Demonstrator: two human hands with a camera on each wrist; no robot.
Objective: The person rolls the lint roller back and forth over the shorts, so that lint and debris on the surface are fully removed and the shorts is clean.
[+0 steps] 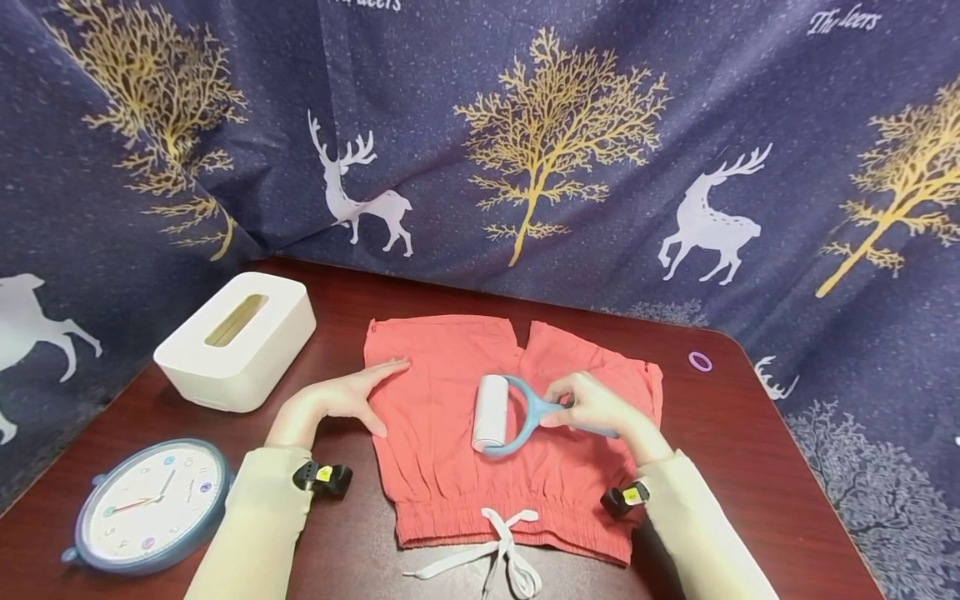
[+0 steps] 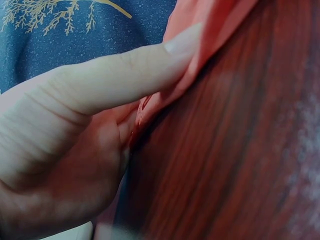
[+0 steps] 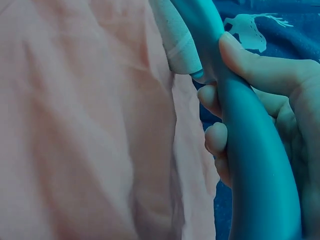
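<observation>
Red shorts (image 1: 438,400) lie spread flat on the table, waistband toward me, with a white drawstring (image 1: 504,542) tied in a bow. My right hand (image 1: 592,406) grips the blue handle of a lint roller (image 3: 260,155). Its white sticky roll (image 1: 491,412) sits over the middle of the shorts, near where the legs part. At the shorts' left edge rests my left hand (image 1: 341,400), fingers and thumb spread. In the left wrist view, the thumb (image 2: 135,75) lies straight along the red cloth; the other fingers are mostly hidden there.
To the left stands a white tissue box (image 1: 225,375) with a slot in its top. Nearer, a blue-rimmed clock (image 1: 142,525) lies face up. A small purple ring (image 1: 692,359) is at the back right. Behind the dark wood table (image 1: 750,483) hangs a navy curtain (image 1: 427,67).
</observation>
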